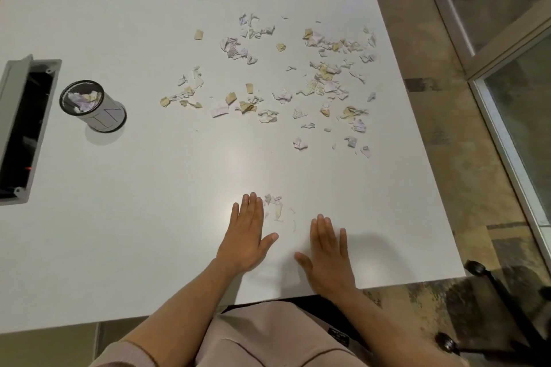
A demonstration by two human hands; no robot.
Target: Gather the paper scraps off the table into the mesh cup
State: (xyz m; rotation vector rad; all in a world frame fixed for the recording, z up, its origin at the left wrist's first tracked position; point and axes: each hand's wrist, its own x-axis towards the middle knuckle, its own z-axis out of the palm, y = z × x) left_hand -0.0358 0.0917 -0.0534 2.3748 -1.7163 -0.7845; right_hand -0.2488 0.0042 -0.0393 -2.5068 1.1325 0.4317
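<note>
The worktop (149,217) is smooth and white with a soft sheen, catching a pale glare near the middle. The paper scraps (298,77) on its far right look crumpled and matt, in white, tan and faint lilac. The mesh cup (98,107) at the left looks like dark metal mesh lined with pale paper. The tray (18,128) beside it seems matt grey plastic. The floor (432,158) looks rough and mottled.

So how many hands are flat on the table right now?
2: left hand near the table's front edge beside a few scraps; right hand just right of it.
</note>
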